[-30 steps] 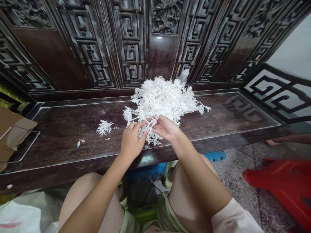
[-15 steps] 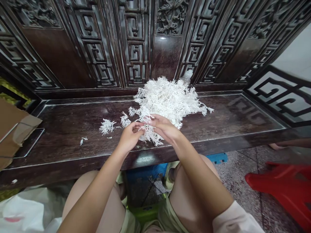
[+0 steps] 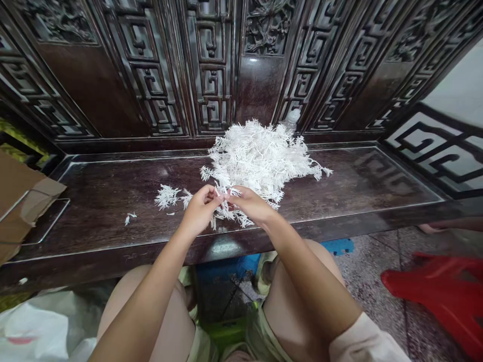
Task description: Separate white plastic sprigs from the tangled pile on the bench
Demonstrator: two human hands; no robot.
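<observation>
A large heap of white artificial sprigs (image 3: 260, 156) with fine needle-like tips lies on the dark wooden bench (image 3: 113, 201). At its near edge, my left hand (image 3: 203, 206) pinches a white sprig (image 3: 223, 195) between thumb and fingers. My right hand (image 3: 249, 202) grips the same small piece from the other side, the two sets of fingertips almost touching. Below the fingers, more white tips hang or lie near the bench edge; I cannot tell which are held. A small separate cluster of sprigs (image 3: 166, 196) rests left of my left hand.
Behind the heap stands a clear plastic bottle (image 3: 292, 119) against the carved wooden back (image 3: 256, 85). A cardboard box (image 3: 22, 201) with a metal wire handle is at the left. Tiny white scraps (image 3: 130, 217) lie on the bench. A red plastic stool (image 3: 433, 286) stands at right.
My right hand has drawn in lower, its fingers closing into a pinch beside the left. My left hand has shifted slightly, now partly covering the sprig next to the small cluster.
</observation>
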